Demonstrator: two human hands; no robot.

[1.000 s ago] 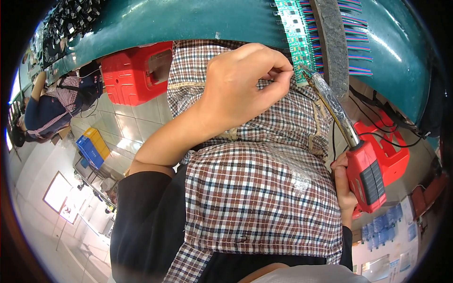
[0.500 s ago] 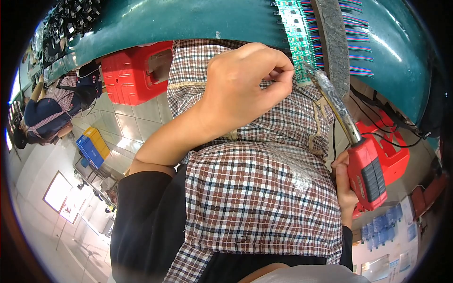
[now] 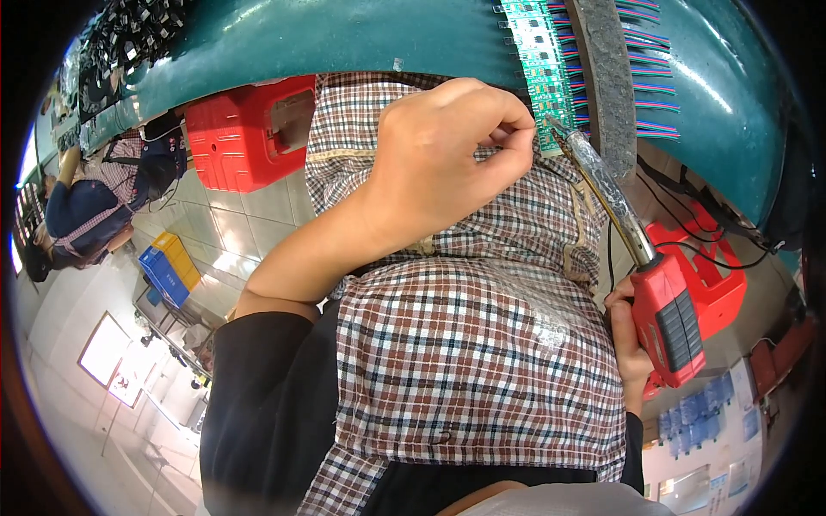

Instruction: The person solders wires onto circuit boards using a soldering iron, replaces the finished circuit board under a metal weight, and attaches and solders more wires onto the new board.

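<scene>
We see a teal workbench (image 3: 284,39) curving overhead. Below it a red plastic stool (image 3: 241,129) stands on pale floor tiles (image 3: 232,236), with a blue-and-yellow crate (image 3: 170,271) farther down-left of the stool.

Blue packets (image 3: 699,411) — lower right

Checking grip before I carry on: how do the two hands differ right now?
The left hand is raised to the green circuit strip, fingers pinched by its lower end; the right hand sits lower, wrapped around the red soldering tool. The left hand shows fully, the right mostly hidden. Both are bare.
</scene>
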